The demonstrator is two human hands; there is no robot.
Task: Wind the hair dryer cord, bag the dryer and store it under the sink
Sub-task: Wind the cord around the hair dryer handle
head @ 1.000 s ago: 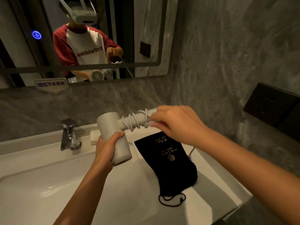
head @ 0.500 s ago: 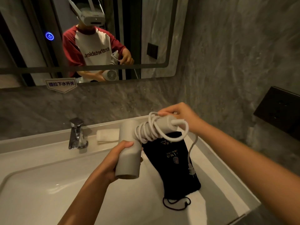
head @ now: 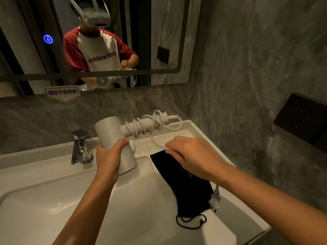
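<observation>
My left hand (head: 108, 159) grips the barrel of a white hair dryer (head: 113, 137) held above the sink. Its handle points right, with several turns of white cord (head: 144, 125) wound around it. My right hand (head: 192, 158) pinches the loose part of the cord below the handle. The plug (head: 215, 200) dangles under my right wrist. A black drawstring bag (head: 191, 197) lies flat on the counter at the sink's right side, partly hidden by my right hand.
A white sink basin (head: 44, 200) fills the lower left, with a chrome faucet (head: 80, 147) behind it. A mirror (head: 159, 32) hangs above. Grey stone wall on the right carries a black socket panel (head: 304, 119). The counter's front edge (head: 256, 234) runs at lower right.
My right hand has come off the handle's end and dropped below it, pulling the cord down. The dryer has tilted so the handle sits higher.
</observation>
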